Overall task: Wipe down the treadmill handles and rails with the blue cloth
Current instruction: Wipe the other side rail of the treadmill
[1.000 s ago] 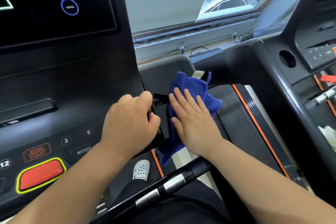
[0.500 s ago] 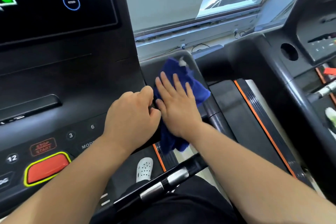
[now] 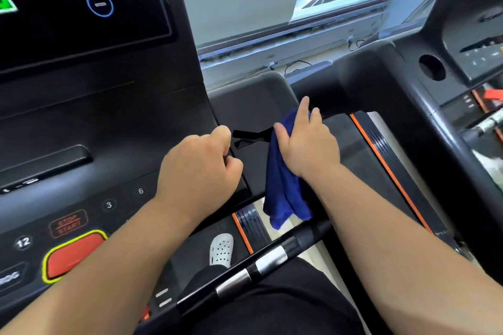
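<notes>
Since the earlier frame the left hand (image 3: 200,168) stays closed on the console (image 3: 81,122) edge, while the right hand (image 3: 307,144), fingers gripping the blue cloth (image 3: 283,187), has slid right along the rail (image 3: 337,90), so wiping looks underway.

Bare forearms, white perforated clog (image 3: 221,250)

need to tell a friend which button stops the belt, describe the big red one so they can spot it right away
Start at the treadmill console on the left, below its dark touchscreen. Go to the near left corner, past the left hand. The red button is the largest one there, ringed in yellow, under the small STOP START label; its neighbours are small dark number keys.
</notes>
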